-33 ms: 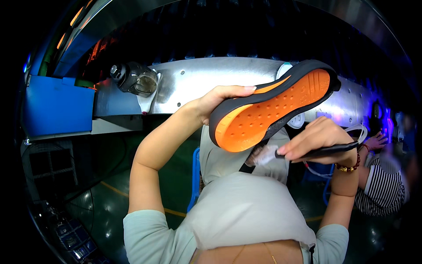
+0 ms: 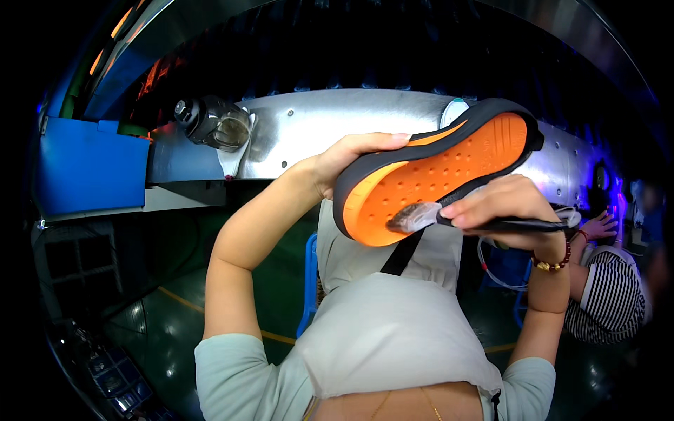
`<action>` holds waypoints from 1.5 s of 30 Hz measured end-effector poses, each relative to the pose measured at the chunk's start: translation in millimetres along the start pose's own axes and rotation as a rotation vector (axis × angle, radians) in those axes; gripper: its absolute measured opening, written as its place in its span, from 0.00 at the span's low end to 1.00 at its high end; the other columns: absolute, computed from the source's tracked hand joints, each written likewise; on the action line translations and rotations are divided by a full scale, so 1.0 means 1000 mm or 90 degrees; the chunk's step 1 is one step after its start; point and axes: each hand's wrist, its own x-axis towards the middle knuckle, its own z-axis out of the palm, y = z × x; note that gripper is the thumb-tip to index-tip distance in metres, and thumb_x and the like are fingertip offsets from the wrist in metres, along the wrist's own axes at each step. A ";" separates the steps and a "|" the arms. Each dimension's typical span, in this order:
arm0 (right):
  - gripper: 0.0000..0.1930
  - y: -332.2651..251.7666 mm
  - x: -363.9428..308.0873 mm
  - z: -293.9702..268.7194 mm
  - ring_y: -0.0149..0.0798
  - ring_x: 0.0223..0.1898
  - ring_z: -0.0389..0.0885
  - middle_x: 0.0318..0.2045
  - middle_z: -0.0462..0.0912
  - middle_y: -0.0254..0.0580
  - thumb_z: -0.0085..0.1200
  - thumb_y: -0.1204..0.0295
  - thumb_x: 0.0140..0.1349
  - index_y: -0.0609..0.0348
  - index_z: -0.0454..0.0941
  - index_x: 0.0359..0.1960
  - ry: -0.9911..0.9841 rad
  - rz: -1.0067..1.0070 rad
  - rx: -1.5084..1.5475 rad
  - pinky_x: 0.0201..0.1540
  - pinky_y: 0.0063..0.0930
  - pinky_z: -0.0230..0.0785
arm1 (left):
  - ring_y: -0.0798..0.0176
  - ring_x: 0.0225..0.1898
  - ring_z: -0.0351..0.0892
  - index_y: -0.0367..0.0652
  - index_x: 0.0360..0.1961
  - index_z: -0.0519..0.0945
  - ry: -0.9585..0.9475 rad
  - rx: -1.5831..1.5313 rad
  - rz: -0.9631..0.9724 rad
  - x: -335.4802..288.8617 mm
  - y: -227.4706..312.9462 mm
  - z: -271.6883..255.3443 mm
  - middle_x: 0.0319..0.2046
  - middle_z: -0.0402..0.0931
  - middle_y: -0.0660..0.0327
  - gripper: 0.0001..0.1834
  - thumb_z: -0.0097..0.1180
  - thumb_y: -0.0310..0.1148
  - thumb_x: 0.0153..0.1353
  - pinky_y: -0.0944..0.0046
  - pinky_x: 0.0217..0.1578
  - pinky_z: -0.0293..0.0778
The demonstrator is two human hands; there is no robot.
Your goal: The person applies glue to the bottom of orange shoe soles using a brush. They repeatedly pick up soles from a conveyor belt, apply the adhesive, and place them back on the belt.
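My left hand [image 2: 351, 158] grips a shoe sole [image 2: 449, 165] by its left end, thumb along the upper edge. It is orange inside with a raised black rim, and is held tilted over my lap. In my right hand [image 2: 505, 207], fingers closed, is a black-handled brush [image 2: 411, 217] with a clear wrapping near its bristles. The dark bristle tip lies on the orange face, near the lower left edge. A pale thin tube or cord loops by the handle's rear end.
Behind the sole runs a curved metal bench [image 2: 351, 112]. A dark bottle [image 2: 217, 126] lies on it at the left, on a white cloth. A blue box [image 2: 91, 168] is at the far left. At the right is another person's striped garment [image 2: 607, 298] and hand [image 2: 599, 226].
The brush in my right hand has moved from below the sole's edge up and left onto its orange face. The sole and my left hand have hardly shifted.
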 end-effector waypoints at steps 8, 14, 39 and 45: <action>0.06 -0.019 0.002 -0.020 0.39 0.34 0.80 0.33 0.80 0.44 0.54 0.76 0.47 0.60 0.78 0.29 -0.125 0.032 -0.032 0.35 0.24 0.72 | 0.64 0.32 0.77 0.31 0.45 0.69 0.064 0.068 -0.034 -0.011 0.002 0.007 0.36 0.73 0.47 0.32 0.50 0.52 0.51 0.70 0.33 0.74; 0.05 -0.020 -0.009 -0.025 0.32 0.31 0.80 0.32 0.81 0.37 0.54 0.75 0.47 0.55 0.79 0.28 -0.217 0.065 -0.126 0.22 0.17 0.63 | 0.66 0.30 0.77 0.32 0.42 0.72 0.081 0.092 -0.037 -0.021 -0.002 -0.004 0.34 0.75 0.51 0.27 0.50 0.48 0.52 0.72 0.31 0.74; 0.09 -0.009 -0.037 -0.031 0.36 0.34 0.80 0.36 0.79 0.41 0.56 0.79 0.46 0.58 0.79 0.31 -0.035 0.082 -0.130 0.35 0.20 0.70 | 0.66 0.29 0.77 0.31 0.41 0.72 0.031 -0.104 0.113 -0.050 -0.020 -0.072 0.33 0.76 0.52 0.22 0.47 0.41 0.53 0.72 0.32 0.73; 0.10 0.008 -0.039 -0.039 0.37 0.37 0.79 0.35 0.79 0.46 0.57 0.82 0.44 0.62 0.78 0.31 0.153 0.077 -0.048 0.41 0.25 0.70 | 0.66 0.30 0.77 0.31 0.42 0.71 0.076 -0.105 0.129 -0.050 -0.017 -0.072 0.33 0.76 0.52 0.23 0.47 0.42 0.54 0.72 0.34 0.73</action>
